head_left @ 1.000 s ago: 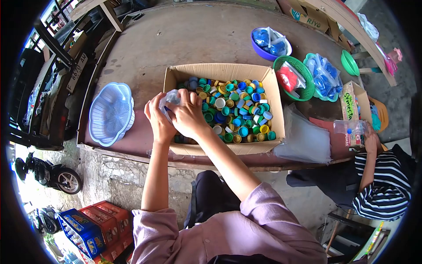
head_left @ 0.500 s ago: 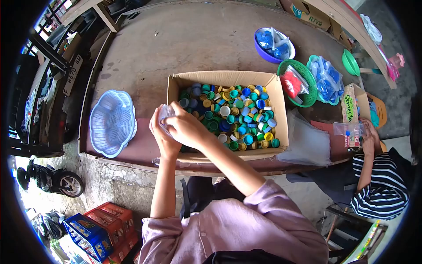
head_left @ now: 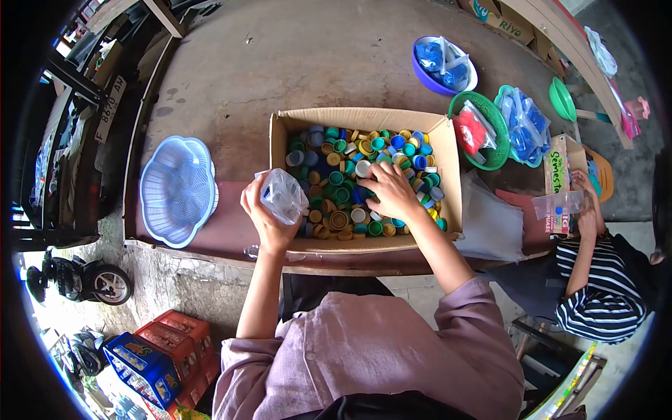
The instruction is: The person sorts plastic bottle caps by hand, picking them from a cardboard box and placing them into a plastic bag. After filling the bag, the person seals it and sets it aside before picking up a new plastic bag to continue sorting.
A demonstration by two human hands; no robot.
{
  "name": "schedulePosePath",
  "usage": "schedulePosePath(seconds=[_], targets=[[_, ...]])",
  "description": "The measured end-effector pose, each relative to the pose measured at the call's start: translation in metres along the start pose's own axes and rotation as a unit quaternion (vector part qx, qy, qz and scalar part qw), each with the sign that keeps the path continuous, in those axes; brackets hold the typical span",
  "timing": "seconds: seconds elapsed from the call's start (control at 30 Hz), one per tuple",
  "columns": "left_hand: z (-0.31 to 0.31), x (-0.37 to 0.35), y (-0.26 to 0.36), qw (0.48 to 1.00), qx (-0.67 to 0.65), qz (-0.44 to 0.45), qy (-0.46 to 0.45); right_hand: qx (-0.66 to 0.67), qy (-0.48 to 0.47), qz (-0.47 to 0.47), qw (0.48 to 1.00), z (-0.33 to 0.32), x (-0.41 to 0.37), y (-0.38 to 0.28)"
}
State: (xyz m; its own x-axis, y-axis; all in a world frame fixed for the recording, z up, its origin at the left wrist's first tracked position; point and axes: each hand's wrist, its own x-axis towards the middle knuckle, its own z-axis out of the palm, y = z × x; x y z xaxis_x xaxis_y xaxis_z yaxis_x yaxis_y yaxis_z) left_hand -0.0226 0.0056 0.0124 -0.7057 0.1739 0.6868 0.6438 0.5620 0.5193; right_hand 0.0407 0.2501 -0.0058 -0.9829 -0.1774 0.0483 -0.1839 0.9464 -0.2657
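Note:
My left hand point(head_left: 262, 222) is closed round a clear plastic bag point(head_left: 284, 197), holding it at the left front of the cardboard box point(head_left: 448, 182). The bag's mouth is spread open, and no caps can be made out in it. Inside the box lie many plastic bottle caps point(head_left: 339, 220) in green, blue, yellow and white. My right hand point(head_left: 393, 193) reaches down among them, its fingers bent and apart, touching caps near a white cap point(head_left: 362, 169). Its fingertips are partly hidden among the caps.
A pale blue basket point(head_left: 178, 192) stands left of the box. To the right are a purple bowl point(head_left: 428, 80) and a green basket point(head_left: 498, 115) with bagged items, plus clear plastic sheets point(head_left: 490, 224). Beyond these, a person in a striped top point(head_left: 602, 287) handles a small bag.
My right hand has left the bag and moved right, down into the caps. The bag, crumpled between both hands before, is now spread open in my left hand alone.

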Motion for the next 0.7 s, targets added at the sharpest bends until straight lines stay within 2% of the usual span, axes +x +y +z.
schedulePosePath(seconds=[0.13,0.2,0.23,0.33,0.4,0.47,0.6,0.63,0.7], targets=[[0.0,-0.002,-0.004,1.0,0.004,0.001,-0.023,0.009,0.019,-0.058,0.998,0.002,0.002,-0.002],[-0.001,-0.002,-0.003,1.0,0.021,0.0,-0.023,0.096,0.013,-0.049,0.994,0.014,0.005,0.003],[-0.001,-0.002,-0.002,1.0,0.023,0.001,-0.019,0.148,0.072,-0.051,0.985,0.015,0.007,0.002],[-0.002,-0.002,-0.002,1.0,0.017,-0.008,-0.019,0.176,0.111,-0.035,0.977,0.009,0.006,0.006],[-0.001,-0.001,-0.003,0.999,0.025,0.007,-0.02,0.184,0.087,-0.01,0.979,0.004,0.001,0.009],[-0.002,0.0,0.0,1.0,0.021,0.01,-0.017,0.139,0.034,-0.032,0.989,-0.011,-0.005,0.005],[-0.001,0.001,0.001,1.0,0.022,0.01,-0.018,0.032,-0.076,-0.003,0.997,-0.008,-0.006,0.001],[-0.002,0.0,0.001,1.0,0.021,0.008,-0.018,0.032,-0.075,-0.004,0.997,-0.006,-0.007,0.003],[-0.002,0.0,0.001,1.0,0.023,0.008,-0.017,0.146,-0.028,-0.007,0.989,0.0,-0.009,0.01]])
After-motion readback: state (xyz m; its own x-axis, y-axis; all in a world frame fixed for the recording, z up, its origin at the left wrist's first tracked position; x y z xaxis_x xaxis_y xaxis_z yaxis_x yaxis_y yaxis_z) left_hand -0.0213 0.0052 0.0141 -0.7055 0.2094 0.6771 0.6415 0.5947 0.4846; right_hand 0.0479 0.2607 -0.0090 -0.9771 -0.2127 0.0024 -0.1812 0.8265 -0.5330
